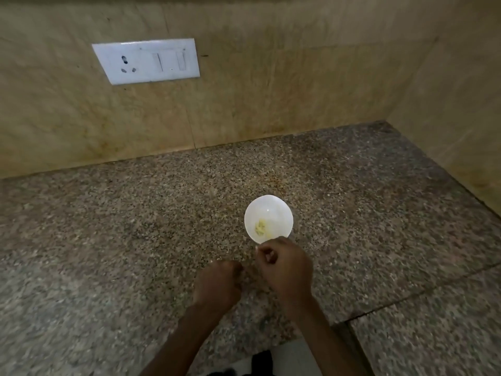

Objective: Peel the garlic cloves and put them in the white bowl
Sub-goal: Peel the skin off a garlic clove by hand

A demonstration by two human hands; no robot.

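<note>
1. Speckled granite counter (108,240) meets a beige wall, with a white switch plate (146,61) at upper left.
2. Left hand (217,283): fingers curled under, contents hidden.
3. White bowl (282,210) holds peeled garlic cloves (260,227).
4. Right hand (284,264), just before the bowl: fingertips drawn to the thumb, pinching something too small to identify.
5. Cloves are probably light, firm and slippery once bared; best pinched by the tips.

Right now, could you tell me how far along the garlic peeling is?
Done: a few peeled cloves lie in the white bowl. In hand: right hand and left hand curl together just before it; their contents are hidden. Left: unclear, no unpeeled garlic shows.
</note>
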